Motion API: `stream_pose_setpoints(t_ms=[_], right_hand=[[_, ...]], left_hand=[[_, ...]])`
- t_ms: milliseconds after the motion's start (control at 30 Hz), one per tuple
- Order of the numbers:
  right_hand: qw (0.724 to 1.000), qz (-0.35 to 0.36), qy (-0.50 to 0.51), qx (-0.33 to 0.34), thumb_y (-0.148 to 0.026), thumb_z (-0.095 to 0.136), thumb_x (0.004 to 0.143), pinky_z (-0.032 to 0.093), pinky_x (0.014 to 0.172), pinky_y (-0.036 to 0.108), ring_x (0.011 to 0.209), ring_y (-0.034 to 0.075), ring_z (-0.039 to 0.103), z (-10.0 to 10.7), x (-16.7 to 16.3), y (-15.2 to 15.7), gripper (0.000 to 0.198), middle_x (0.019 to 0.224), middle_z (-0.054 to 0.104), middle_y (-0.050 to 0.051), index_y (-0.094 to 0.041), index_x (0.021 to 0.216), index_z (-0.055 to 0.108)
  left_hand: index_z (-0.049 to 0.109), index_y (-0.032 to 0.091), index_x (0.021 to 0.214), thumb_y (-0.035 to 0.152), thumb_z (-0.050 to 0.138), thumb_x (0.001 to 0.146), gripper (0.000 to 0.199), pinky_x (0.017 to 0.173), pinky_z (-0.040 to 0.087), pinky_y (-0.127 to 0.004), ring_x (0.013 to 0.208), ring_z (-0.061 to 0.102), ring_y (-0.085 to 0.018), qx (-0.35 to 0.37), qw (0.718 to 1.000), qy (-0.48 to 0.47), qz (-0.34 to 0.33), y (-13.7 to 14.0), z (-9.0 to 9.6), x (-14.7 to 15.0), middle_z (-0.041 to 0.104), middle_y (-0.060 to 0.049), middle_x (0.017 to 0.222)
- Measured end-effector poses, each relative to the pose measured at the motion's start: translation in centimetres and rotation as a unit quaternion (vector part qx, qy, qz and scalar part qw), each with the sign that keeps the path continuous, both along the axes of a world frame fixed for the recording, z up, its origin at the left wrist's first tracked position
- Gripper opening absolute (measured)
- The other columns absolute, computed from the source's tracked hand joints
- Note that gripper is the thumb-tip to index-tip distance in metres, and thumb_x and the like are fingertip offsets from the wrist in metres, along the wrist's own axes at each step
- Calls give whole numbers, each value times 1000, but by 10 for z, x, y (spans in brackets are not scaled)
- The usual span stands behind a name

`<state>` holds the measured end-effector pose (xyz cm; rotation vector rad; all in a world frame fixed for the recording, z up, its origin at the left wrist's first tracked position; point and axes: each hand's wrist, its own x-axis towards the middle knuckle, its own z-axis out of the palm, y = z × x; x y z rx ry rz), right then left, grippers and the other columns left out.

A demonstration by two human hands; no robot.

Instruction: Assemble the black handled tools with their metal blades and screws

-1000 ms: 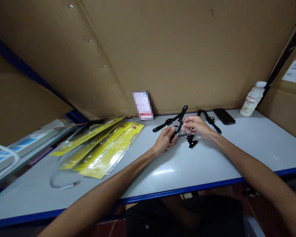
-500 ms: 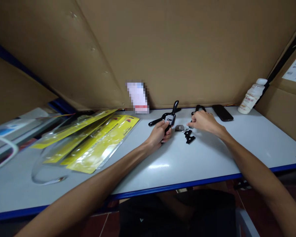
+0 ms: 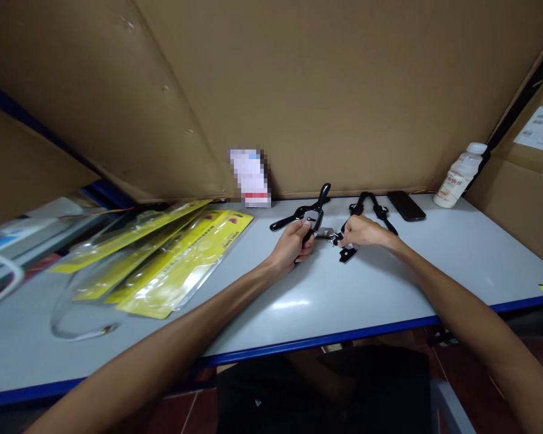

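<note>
Head view, left to right. Far left: pale housing with blue patches [image 3: 9,235], a white cable [image 3: 15,280] looping in front. Yellow-backed clear packs [image 3: 181,274] lie fanned and overlapping; a thin pale cord [image 3: 79,333] curls out beside them onto the grey table [image 3: 262,319]. A pixelated upright panel [image 3: 256,181] leans on the cardboard wall [image 3: 335,102]. Left hand [image 3: 290,246]: fingers clamped round the black tool with a silver plate [image 3: 314,218], held tilted over the table, one handle pointing up. Behind it, a dark handle [image 3: 281,224] partly hidden by the held tool. Just right of the left hand, a small metal plate [image 3: 324,233] lies near small black pieces [image 3: 347,254]. Right hand [image 3: 365,231]: fingertips bunched at these pieces, covering part of them; cannot tell whether they grip one. Close behind, a second black tool [image 3: 382,212], partly blocked by this hand. Farther right: black phone [image 3: 406,206], lying flat; white-capped bottle [image 3: 459,178], upright near the cardboard.
</note>
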<state>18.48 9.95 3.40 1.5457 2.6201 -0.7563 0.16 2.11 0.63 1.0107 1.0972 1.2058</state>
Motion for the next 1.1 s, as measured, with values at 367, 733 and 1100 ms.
stream_pose_setpoints(t_ms=[367, 733, 1100], right_hand=[[960, 40, 254, -112, -21, 67, 76, 32, 44, 22, 53, 11, 54, 34, 29, 5, 8, 62, 65, 1, -16, 74, 61], [955, 158, 183, 172, -17, 68, 82, 36, 93, 35, 99, 20, 58, 23, 9, -8, 5, 96, 69, 3, -19, 77, 70], [960, 165, 206, 95, -17, 66, 82, 40, 69, 25, 71, 13, 60, 16, 7, -12, 6, 76, 70, 1, -16, 77, 69]], left_hand=[[40, 22, 72, 35, 48, 96, 28, 30, 16, -15, 34, 25, -5, -22, 996, 41, -75, 1, 2, -5, 39, 7, 52], [47, 22, 69, 35, 51, 95, 29, 30, 12, -18, 32, 22, -6, -61, 974, 135, -174, -3, 6, -7, 38, 6, 50], [52, 21, 71, 44, 51, 95, 33, 30, 12, -19, 32, 23, -6, -72, 971, 139, -178, -7, 9, -3, 39, 6, 48]])
